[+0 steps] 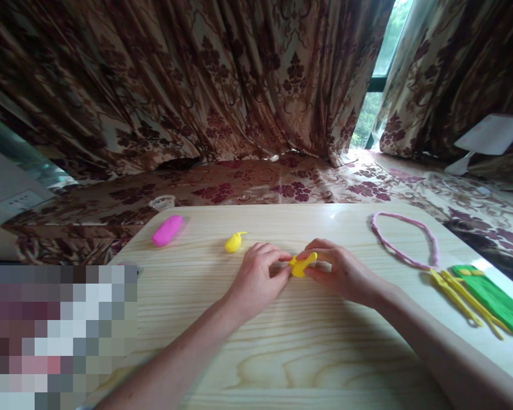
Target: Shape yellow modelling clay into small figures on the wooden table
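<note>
A small lump of yellow clay (302, 265) is pinched between both my hands over the middle of the pale wooden table (282, 353). My left hand (256, 279) grips its left end with curled fingers. My right hand (340, 270) holds its right end between thumb and forefinger. A second yellow clay piece (233, 243) with a thin tail lies just beyond my left hand.
A pink clay roll (167, 230) lies at the far left, beside a small clear cup (162, 201). At the right are a pink clay loop (404, 239), thin yellow strips (461, 296) and a green slab (493, 299). Patterned curtains hang behind. A blurred patch covers the lower left.
</note>
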### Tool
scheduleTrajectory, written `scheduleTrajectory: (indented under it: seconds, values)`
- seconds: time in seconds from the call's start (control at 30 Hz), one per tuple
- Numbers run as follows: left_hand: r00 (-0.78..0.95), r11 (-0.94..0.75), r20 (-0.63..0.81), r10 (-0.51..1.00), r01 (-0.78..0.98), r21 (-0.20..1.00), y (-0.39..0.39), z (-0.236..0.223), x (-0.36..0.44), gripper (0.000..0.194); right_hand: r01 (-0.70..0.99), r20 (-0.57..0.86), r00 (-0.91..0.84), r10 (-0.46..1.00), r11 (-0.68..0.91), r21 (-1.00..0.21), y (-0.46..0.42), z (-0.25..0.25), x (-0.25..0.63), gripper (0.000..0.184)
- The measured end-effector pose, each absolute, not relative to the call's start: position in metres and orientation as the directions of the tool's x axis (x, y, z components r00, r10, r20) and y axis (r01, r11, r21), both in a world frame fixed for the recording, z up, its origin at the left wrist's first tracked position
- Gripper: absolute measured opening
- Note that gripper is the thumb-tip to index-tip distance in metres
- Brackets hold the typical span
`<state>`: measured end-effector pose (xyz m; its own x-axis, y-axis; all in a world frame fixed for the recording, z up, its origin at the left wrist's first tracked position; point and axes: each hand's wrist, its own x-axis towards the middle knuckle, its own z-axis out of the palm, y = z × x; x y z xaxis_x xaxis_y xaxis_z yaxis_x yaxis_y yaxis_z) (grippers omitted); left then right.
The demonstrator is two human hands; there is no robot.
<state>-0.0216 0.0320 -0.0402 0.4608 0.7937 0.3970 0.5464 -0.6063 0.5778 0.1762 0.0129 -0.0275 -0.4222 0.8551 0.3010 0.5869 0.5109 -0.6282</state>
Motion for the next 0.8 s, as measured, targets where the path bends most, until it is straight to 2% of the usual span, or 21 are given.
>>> scheduleTrajectory:
  seconds: [0.2, 0.43, 0.67, 0.8]
  values:
    - [0.448, -0.596, 0.396, 0.802, 0.553, 0.581, 0.0316, -0.0418, -0.0202, 0.006, 0.602, 0.305, -0.423, 0.853, 0.516, -0.61, 0.0127, -0.0285, 0.1743, 0.012]
    - [0.466, -0.591, 0.373, 0.802, 0.536, 0.602, 0.0304, -0.0401, -0.0198, 0.011, 0.615, 0.323, -0.429, 0.844, 0.535, -0.579, 0.0142, -0.0301, 0.1746, 0.009]
    - [0.45, -0.556, 0.35, 0.822, 0.5, 0.664, 0.0337, -0.0441, -0.018, 0.007, 0.633, 0.337, -0.428, 0.839, 0.544, -0.551, 0.0165, -0.0331, 0.1729, 0.003]
    - [0.452, -0.525, 0.322, 0.832, 0.457, 0.718, 0.0345, -0.0454, -0.0171, 0.008, 0.641, 0.344, -0.415, 0.842, 0.539, -0.547, 0.0171, -0.0344, 0.1741, 0.006]
